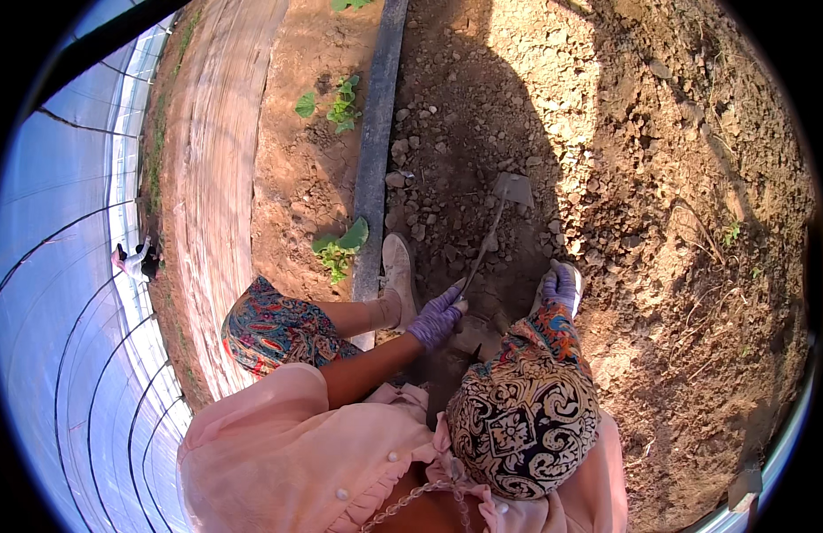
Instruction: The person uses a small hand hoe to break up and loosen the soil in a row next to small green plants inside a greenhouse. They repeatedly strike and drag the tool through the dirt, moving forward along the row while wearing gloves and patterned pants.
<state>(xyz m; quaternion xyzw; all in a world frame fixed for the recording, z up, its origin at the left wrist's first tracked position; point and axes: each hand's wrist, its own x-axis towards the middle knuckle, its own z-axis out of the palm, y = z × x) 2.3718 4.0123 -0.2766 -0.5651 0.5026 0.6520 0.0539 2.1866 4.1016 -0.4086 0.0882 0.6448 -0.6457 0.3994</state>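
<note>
My left hand (439, 318), in a thin purple glove, is closed around the near end of a small hand hoe. The hoe's thin shaft (483, 250) slants forward and right. Its flat blade (516, 189) lies on the loose, cloddy soil (451, 153) in front of me. Beside my right shoe (577, 283) is my right hand (561, 282), gloved the same way, with its fingers pointing down. Its palm side is hidden, so I cannot tell whether anything is in it. My left shoe (399, 276) rests on the soil by a dark flat strip (376, 133).
Left of the strip, young broad-leaved plants (343, 106) (339, 252) grow in a soil bed. Beyond lies pale plastic film (215, 133). A greenhouse wall (58, 200) curves along the left, with another person (139, 260) low beside it. Rough sunlit soil (685, 280) spreads right.
</note>
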